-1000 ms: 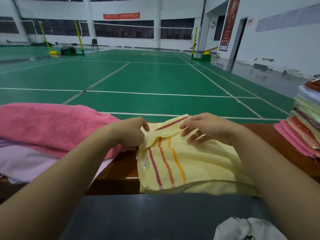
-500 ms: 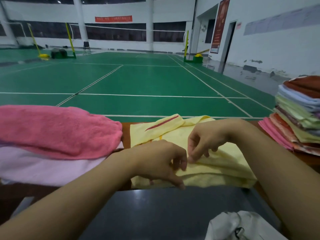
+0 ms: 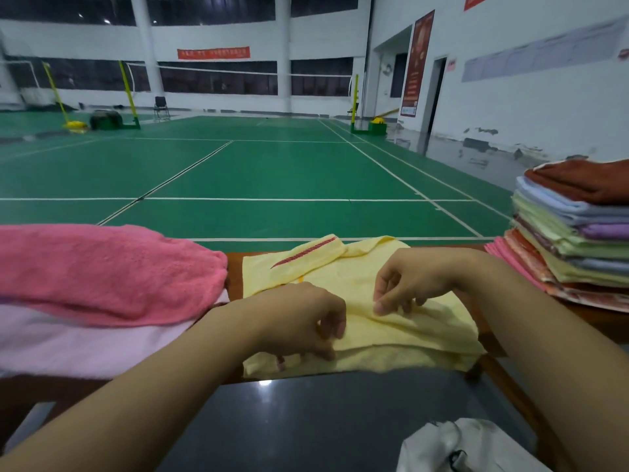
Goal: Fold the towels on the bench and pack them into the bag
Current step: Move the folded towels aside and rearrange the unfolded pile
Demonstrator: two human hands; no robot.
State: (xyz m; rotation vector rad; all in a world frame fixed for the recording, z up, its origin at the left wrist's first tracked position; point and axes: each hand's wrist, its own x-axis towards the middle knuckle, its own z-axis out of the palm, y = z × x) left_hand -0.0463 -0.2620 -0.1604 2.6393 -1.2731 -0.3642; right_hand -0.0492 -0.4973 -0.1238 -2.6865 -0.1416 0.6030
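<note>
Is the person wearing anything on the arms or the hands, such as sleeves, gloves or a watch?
No. Both forearms are bare as far as the picture shows them: no sleeves are visible. The left hand and right hand have no gloves, rings or watch. The fingernails look short and unpainted.

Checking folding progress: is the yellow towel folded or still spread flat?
Partly folded: the yellow towel lies doubled in layers, both hands on it.

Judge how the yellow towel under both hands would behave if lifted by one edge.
The yellow towel would likely droop and unfold: it already creases under the right hand. It is probably light, since fingertips of the left hand shift it. Its terry surface looks unlikely to slip.
</note>
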